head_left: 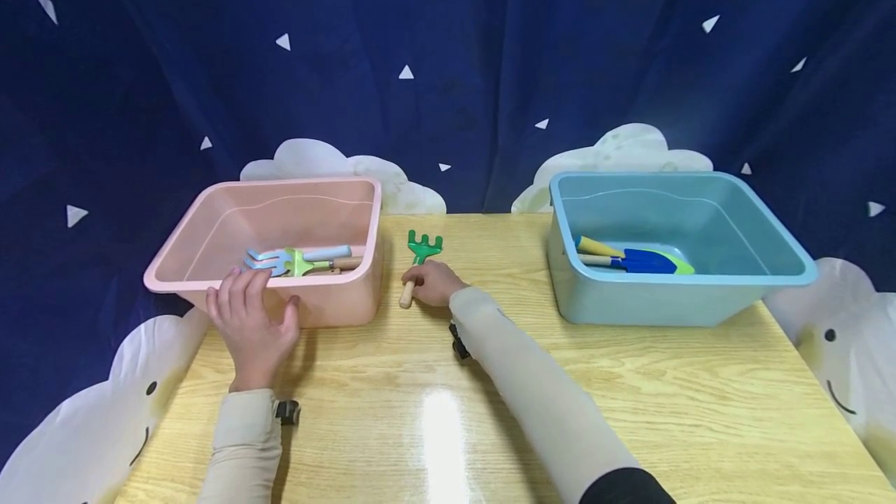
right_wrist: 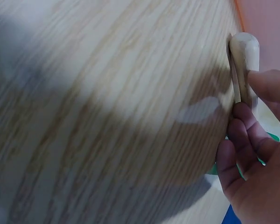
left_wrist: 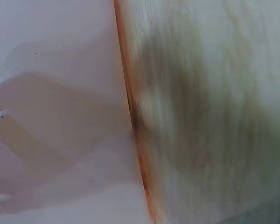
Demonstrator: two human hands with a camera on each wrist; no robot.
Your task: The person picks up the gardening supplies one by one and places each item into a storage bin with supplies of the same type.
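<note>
In the head view, my right hand (head_left: 435, 283) pinches the pale wooden handle (right_wrist: 248, 51) of a small green hand rake (head_left: 423, 246). The rake lies on the table, its prongs pointing away from me. My left hand (head_left: 253, 325) holds the front rim of the pink bin (head_left: 336, 302), fingers over the edge and thumb against the outer wall. Inside that bin are a light blue hand fork (head_left: 266, 261) and a light green tool (head_left: 299, 261), with wooden handles beside them. The left wrist view shows the bin wall and table, without the left fingers.
To the right stands a blue bin (head_left: 637, 302). It holds a blue trowel (head_left: 642, 260) and a yellow-handled tool (head_left: 598, 248) partly under it. The wooden table (head_left: 378, 411) extends in front of both bins, and a dark blue curtain (head_left: 476, 37) hangs behind.
</note>
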